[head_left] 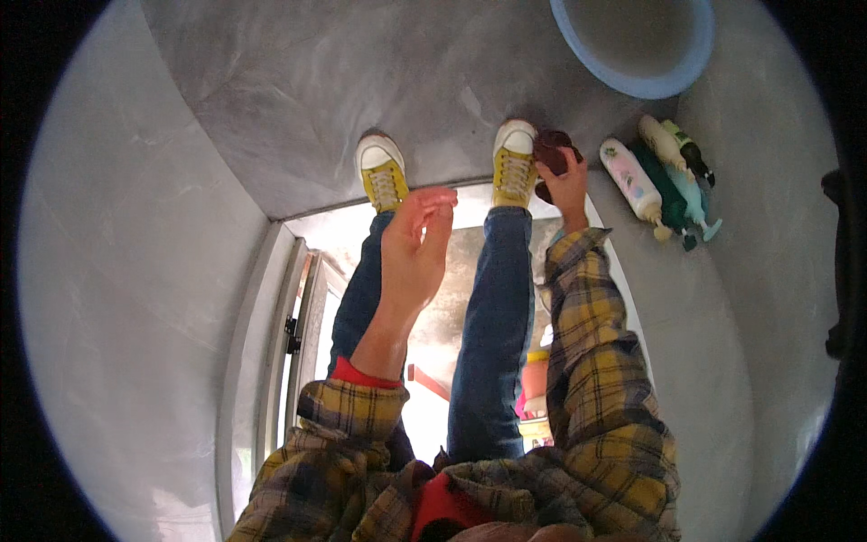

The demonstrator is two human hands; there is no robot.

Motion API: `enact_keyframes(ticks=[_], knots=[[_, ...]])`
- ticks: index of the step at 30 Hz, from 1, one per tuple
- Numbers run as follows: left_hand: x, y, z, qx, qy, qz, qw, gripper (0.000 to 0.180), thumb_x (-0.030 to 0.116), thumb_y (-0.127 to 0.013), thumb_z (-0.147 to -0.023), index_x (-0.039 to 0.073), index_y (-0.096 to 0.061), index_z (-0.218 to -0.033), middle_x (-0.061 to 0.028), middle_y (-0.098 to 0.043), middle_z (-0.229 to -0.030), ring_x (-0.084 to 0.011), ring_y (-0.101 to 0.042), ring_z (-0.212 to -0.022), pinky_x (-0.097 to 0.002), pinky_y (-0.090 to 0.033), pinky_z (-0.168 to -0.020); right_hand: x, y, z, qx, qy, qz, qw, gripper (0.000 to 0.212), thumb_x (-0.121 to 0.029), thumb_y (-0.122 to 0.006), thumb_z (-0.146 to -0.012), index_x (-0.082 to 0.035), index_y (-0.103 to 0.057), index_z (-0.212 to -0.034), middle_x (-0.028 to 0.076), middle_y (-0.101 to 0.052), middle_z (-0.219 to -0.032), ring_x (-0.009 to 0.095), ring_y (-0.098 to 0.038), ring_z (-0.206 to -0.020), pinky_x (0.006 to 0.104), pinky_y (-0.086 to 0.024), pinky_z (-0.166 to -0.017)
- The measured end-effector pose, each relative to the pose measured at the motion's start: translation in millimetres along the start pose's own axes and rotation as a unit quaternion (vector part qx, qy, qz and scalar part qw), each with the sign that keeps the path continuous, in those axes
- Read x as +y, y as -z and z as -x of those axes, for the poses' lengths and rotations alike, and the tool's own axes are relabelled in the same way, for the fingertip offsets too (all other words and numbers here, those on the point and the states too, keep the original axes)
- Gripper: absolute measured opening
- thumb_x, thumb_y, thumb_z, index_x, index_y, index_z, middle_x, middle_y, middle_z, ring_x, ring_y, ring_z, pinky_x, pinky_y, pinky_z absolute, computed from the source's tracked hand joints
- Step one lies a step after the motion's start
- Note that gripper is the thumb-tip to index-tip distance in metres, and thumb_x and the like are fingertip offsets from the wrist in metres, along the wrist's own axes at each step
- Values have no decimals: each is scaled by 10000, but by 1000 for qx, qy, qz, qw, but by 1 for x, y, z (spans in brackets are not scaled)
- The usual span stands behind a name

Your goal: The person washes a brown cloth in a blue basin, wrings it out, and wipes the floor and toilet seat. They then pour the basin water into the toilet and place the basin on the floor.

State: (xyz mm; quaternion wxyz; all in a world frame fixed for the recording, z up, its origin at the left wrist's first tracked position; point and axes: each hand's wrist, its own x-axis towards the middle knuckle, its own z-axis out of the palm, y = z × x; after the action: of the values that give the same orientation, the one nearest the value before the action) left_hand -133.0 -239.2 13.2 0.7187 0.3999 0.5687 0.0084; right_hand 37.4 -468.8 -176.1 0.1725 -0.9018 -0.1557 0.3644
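Note:
My right hand (567,188) reaches down beside my right shoe (515,167), its fingers closed round a dark maroon, rounded thing (553,150) that looks like a slipper. Part of that thing is hidden behind the hand and fingers. My left hand (417,242) hangs in the air between my legs, nearer to me than the shoes. Its fingers are loosely bent, with a gap by the thumb, and I see nothing in it. The left shoe (383,172) is yellow with a white toe, like the right one.
Several pump and squeeze bottles (632,181) lie together by the right wall. A light blue basin (646,88) stands on the grey floor (316,90) at the far right. Behind my legs is a doorway with a white frame (257,334). Grey walls (117,289) rise on both sides.

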Motion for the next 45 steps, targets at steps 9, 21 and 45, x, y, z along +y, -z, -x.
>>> enact_keyframes(ticks=[9,21,45], knots=[[6,-6,-8,-23,-1,-25,999,193,156,-546,-960,24,-596,-1092,-59,-635,-1026,-126,-574,-972,-265,-441,-872,-28,-7,-29,44,44,-13,998,628,-522,-733,-709,-103,-597,-1156,264,-527,-1126,421,-561,-1052,473,-477,-860],[10,-7,-18,-30,41,-7,999,146,94,-531,-955,10,-591,-1059,-64,-633,-1004,-123,-577,-969,-261,-436,-894,9,4,32,-66,-146,15,987,659,-620,-552,-805,-98,-597,-1206,248,-597,-1102,422,-582,-1023,480,-463,-874],[24,23,-26,33,-6,79,996,135,66,-495,-949,7,-604,-1001,-41,-632,-938,-103,-561,-887,-240,-433,-835,-117,-11,-42,-105,41,399,910,394,-371,-668,-772,-179,-627,-1114,185,-510,-1102,406,-533,-1071,546,-442,-869]])
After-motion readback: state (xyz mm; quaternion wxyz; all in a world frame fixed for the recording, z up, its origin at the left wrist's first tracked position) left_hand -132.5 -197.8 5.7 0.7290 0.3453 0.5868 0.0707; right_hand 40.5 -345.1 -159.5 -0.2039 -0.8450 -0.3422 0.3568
